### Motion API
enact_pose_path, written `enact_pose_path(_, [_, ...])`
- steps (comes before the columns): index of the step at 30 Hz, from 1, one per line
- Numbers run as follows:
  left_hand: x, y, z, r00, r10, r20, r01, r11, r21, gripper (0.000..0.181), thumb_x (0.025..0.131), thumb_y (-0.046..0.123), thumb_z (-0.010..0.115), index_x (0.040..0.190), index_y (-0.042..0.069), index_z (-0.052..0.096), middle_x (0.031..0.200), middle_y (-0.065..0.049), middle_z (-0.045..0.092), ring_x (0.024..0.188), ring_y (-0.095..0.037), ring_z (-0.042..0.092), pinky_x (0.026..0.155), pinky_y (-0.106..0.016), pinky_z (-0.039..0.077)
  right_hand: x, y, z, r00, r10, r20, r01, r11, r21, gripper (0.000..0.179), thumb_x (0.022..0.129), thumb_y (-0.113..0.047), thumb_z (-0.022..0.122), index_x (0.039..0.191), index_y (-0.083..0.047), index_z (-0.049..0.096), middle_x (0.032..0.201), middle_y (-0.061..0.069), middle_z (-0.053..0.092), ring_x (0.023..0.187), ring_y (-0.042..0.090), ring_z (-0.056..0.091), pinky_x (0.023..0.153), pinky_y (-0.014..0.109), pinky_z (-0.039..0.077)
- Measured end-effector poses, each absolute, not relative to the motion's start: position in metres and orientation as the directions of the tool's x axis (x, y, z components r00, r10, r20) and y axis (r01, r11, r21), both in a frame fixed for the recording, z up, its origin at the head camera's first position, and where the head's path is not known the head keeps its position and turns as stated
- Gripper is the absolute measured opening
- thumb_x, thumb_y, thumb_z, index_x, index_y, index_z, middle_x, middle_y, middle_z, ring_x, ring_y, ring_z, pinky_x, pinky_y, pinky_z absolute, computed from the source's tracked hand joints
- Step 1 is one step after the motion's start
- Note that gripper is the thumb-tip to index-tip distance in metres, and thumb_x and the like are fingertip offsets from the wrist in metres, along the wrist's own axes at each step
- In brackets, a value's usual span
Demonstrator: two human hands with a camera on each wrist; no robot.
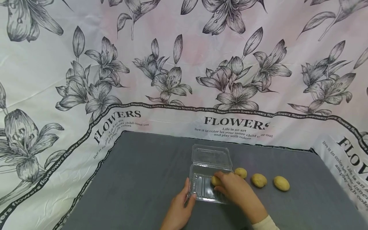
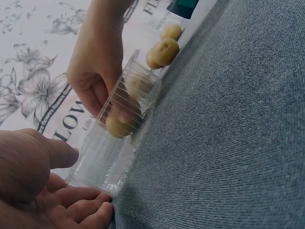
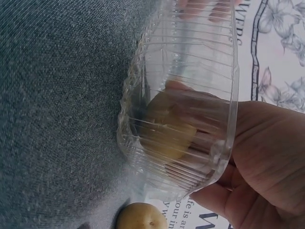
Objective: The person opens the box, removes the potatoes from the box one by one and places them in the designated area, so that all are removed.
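A clear plastic clamshell container point(image 1: 201, 188) sits on the grey cloth, its hinged lid point(image 1: 212, 155) raised away from me. My right hand point(image 1: 233, 188) reaches over the right side of the tray and grips a yellow potato point(image 3: 167, 126) inside it. Through the clear wall in the right wrist view, the fingers show curled around that potato. My left hand point(image 1: 180, 204) rests at the container's front left corner. Its thumb lies close to the rim and its relaxed fingers touch the outer end wall in the left wrist view.
Three more potatoes lie right of the container: one close beside it point(image 1: 241, 172), one in the middle point(image 1: 259, 180) and one farthest right point(image 1: 281, 183). A white flower-printed sheet point(image 1: 172, 121) rises behind and beside the grey surface point(image 1: 138, 179).
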State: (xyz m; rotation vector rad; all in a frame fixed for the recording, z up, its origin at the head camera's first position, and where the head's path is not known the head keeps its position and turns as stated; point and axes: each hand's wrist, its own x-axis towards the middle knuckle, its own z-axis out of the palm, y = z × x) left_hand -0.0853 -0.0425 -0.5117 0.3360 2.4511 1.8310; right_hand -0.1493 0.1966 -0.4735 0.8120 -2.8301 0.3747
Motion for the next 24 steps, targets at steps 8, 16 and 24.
enact_pose_path(8, [-0.0850, -0.0432, -0.5133, -0.975, 0.201, 0.095, 0.151, 0.282, 0.948, 0.071, 0.111, 0.027, 0.058, 0.161, -0.011, 0.025, 0.160, -0.028, 0.042, 0.149, -0.038, 0.042, 0.117, -0.052, 0.042, -0.1476, 0.1921, -0.4747, -0.862, -0.464, 0.206, -0.501, 0.843, -0.195, 0.044, 0.078, -0.021, 0.093, 0.114, -0.007, 0.072, 0.081, 0.003, 0.073, 0.070, 0.021, 0.072, 0.059, 0.034, 0.060])
enact_pose_path(16, [-0.0854, -0.0442, -0.5155, -0.972, 0.211, 0.102, 0.157, 0.267, 0.951, 0.071, 0.111, 0.025, 0.059, 0.160, -0.013, 0.024, 0.160, -0.029, 0.040, 0.149, -0.040, 0.040, 0.117, -0.053, 0.040, -0.1457, 0.1894, -0.4777, -0.856, -0.482, 0.186, -0.511, 0.843, -0.169, 0.044, 0.079, -0.020, 0.093, 0.115, -0.006, 0.071, 0.075, 0.002, 0.069, 0.063, 0.018, 0.067, 0.053, 0.030, 0.054])
enact_pose_path(24, [-0.0871, -0.0434, -0.5148, -0.971, 0.220, 0.098, 0.157, 0.270, 0.950, 0.072, 0.111, 0.027, 0.057, 0.161, -0.013, 0.023, 0.160, -0.029, 0.039, 0.150, -0.039, 0.040, 0.117, -0.054, 0.040, -0.1457, 0.1888, -0.4769, -0.847, -0.483, 0.222, -0.519, 0.843, -0.144, 0.042, 0.078, -0.019, 0.094, 0.111, -0.007, 0.070, 0.072, 0.002, 0.068, 0.060, 0.018, 0.066, 0.049, 0.030, 0.052])
